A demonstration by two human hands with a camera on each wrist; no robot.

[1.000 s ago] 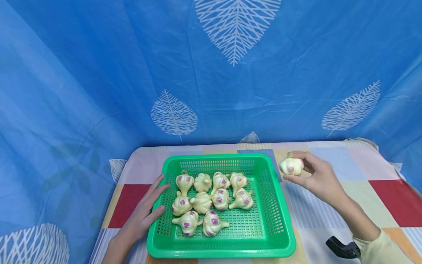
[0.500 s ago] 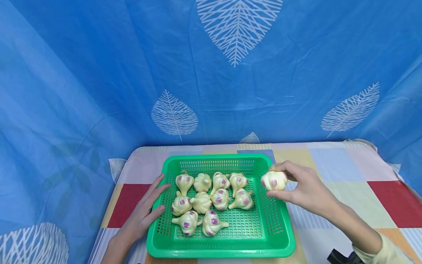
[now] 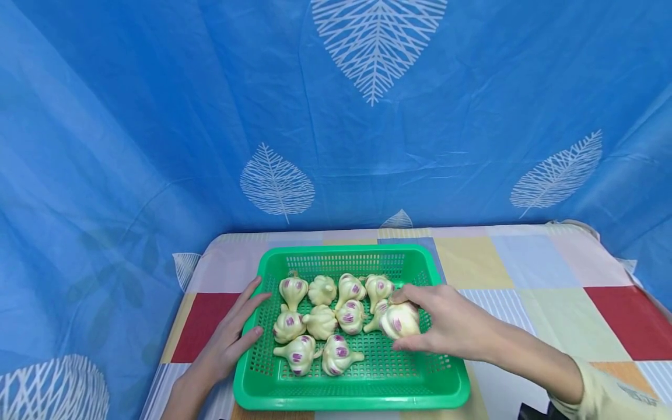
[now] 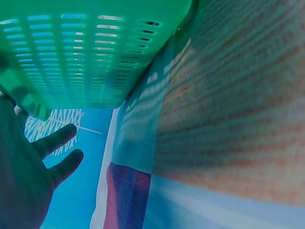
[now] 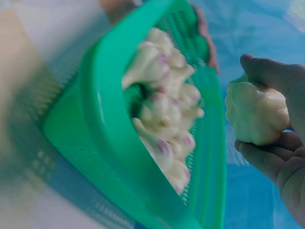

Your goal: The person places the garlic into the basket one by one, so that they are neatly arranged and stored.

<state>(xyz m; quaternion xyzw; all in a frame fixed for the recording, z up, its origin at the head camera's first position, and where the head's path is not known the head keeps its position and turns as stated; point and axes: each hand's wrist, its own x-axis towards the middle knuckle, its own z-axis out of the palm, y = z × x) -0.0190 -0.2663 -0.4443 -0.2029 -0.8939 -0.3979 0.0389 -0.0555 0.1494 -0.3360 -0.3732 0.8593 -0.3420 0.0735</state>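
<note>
My right hand (image 3: 446,324) pinches a garlic bulb (image 3: 401,319) between thumb and fingers, over the right part of a green plastic basket (image 3: 352,402). In the right wrist view the held garlic bulb (image 5: 255,112) shows pale and ribbed. In the head view it overlaps a purple-streaked bulb (image 3: 377,315) lying in the basket. Several more garlic bulbs (image 3: 321,322) lie in rows toward the basket's left and back. My left hand (image 3: 226,344) rests at the basket's left rim with its fingers spread; the left wrist view shows those fingers (image 4: 59,140) extended beside the slotted wall.
The basket stands on a table with a patchwork cloth (image 3: 546,309) of coloured squares. A blue curtain (image 3: 367,169) with white leaf prints hangs behind and to the left. Part of the basket floor (image 3: 388,359) shows at the front right.
My right hand has carried the garlic bulb leftward and down, from right of the basket to over its inside. The left hand and the other bulbs have stayed put.
</note>
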